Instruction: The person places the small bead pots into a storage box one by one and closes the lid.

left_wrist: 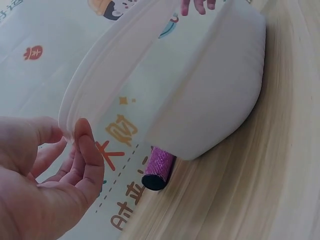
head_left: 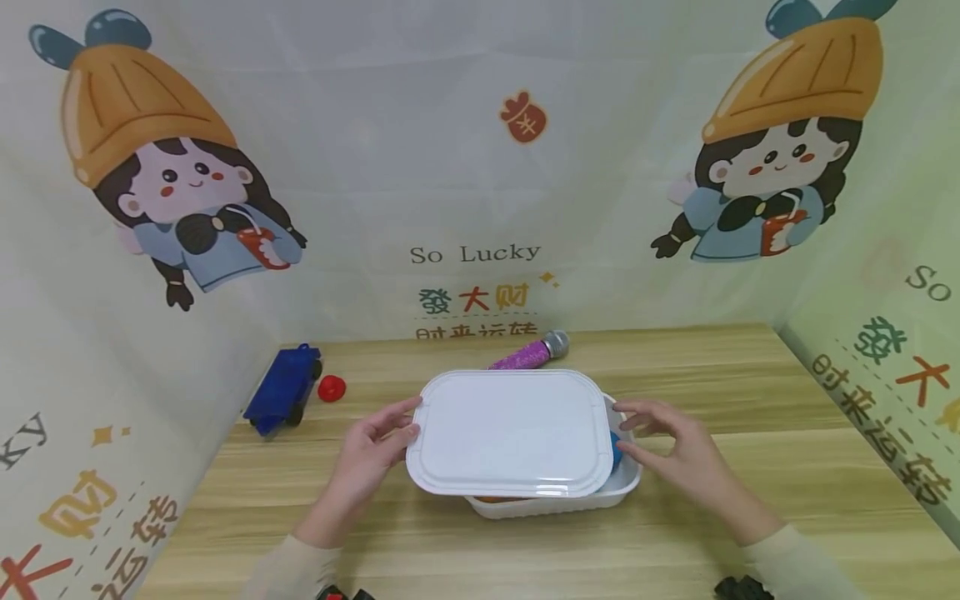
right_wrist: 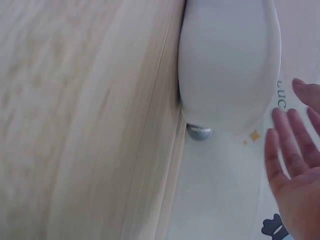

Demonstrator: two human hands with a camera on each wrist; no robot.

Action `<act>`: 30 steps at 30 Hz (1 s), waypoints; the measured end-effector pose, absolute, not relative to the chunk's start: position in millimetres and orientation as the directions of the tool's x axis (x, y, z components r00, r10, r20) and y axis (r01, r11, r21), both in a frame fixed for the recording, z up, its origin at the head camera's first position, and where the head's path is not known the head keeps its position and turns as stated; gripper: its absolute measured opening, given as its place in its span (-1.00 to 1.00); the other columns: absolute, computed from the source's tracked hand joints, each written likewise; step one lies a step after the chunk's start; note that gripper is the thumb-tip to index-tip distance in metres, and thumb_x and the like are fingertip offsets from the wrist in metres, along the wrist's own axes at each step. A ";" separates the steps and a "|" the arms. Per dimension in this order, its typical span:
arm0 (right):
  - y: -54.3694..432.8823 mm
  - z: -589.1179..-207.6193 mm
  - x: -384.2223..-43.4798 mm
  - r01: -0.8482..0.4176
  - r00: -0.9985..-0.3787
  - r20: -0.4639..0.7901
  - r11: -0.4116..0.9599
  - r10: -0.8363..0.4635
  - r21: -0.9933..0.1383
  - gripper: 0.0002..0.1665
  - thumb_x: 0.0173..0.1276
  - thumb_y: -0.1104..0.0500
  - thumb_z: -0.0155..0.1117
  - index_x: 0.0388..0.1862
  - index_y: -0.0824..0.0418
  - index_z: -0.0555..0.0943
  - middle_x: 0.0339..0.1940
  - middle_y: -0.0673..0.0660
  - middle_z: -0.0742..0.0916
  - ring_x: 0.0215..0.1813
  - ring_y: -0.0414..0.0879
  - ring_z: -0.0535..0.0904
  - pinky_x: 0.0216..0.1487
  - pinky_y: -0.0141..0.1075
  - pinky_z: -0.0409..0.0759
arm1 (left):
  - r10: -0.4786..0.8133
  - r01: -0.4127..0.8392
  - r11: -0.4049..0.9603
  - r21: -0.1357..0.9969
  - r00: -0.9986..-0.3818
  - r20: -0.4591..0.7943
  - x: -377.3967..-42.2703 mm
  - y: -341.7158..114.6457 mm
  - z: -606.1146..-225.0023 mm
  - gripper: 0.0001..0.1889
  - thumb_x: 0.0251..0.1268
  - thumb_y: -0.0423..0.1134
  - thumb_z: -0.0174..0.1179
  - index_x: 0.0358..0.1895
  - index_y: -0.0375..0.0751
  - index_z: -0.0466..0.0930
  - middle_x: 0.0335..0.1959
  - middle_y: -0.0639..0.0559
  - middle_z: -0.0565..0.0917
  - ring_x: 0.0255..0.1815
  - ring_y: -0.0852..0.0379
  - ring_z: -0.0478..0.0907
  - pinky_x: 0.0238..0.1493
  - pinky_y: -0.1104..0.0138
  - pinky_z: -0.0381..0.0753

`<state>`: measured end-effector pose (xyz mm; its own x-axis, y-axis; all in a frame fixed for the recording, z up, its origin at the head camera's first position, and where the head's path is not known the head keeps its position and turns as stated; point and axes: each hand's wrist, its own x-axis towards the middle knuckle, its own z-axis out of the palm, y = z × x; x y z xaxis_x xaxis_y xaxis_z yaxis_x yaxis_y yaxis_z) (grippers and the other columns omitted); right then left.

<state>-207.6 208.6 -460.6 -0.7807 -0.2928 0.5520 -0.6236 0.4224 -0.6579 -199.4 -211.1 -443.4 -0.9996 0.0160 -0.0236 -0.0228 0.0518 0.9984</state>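
My left hand point(head_left: 371, 450) pinches the left edge of a white plastic lid point(head_left: 513, 433) between thumb and fingers. In the left wrist view the lid point(left_wrist: 85, 100) is tilted up, apart from the white container point(left_wrist: 225, 75) at its left end. Below the lid, the container point(head_left: 555, 505) stands on the table with its right end uncovered. A round blue object point(head_left: 617, 451) and a bit of something orange point(head_left: 498, 498) show inside; the lid hides the rest. Beside the right rim is my right hand point(head_left: 678, 446), fingers relaxed and holding nothing; whether it touches the rim I cannot tell.
A purple glitter microphone point(head_left: 525, 356) lies behind the container, partly covered by the lid. At the left back of the wooden table point(head_left: 720, 375) are a blue toy vehicle point(head_left: 285, 387) and a small red object point(head_left: 332, 388). A printed cloth point(head_left: 360, 167) encloses the table.
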 end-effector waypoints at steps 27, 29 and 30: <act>201.6 -456.9 -202.9 -0.834 -0.532 0.812 0.316 -0.239 -0.453 -0.41 -0.15 0.69 0.54 -0.15 0.21 0.79 -0.08 0.27 0.76 0.10 -0.27 0.68 0.08 -0.57 0.66 | 0.214 0.154 0.182 0.971 -0.970 0.114 -187.0 -228.2 -434.9 -0.59 0.52 -0.26 0.21 0.32 -0.35 0.55 0.16 -0.10 0.69 -0.18 0.19 0.73 -0.13 0.33 0.79; 202.0 -455.7 -203.0 -0.835 -0.527 0.820 0.315 -0.224 -0.451 -0.41 -0.15 0.68 0.54 -0.15 0.21 0.79 -0.08 0.27 0.77 0.10 -0.26 0.68 0.11 -0.56 0.65 | 0.217 0.188 0.186 0.964 -0.965 0.146 -186.0 -228.2 -433.6 -0.63 0.56 -0.28 0.16 0.31 -0.36 0.55 0.09 0.05 0.72 -0.18 0.21 0.72 -0.14 0.32 0.78; 202.2 -454.3 -202.7 -0.836 -0.527 0.822 0.310 -0.216 -0.454 -0.43 -0.14 0.66 0.54 -0.14 0.22 0.79 -0.08 0.28 0.77 0.10 -0.25 0.68 0.12 -0.56 0.64 | 0.216 0.202 0.195 0.960 -0.963 0.159 -185.5 -227.7 -432.6 -0.64 0.57 -0.29 0.15 0.30 -0.35 0.56 0.07 0.11 0.72 -0.18 0.21 0.72 -0.15 0.32 0.78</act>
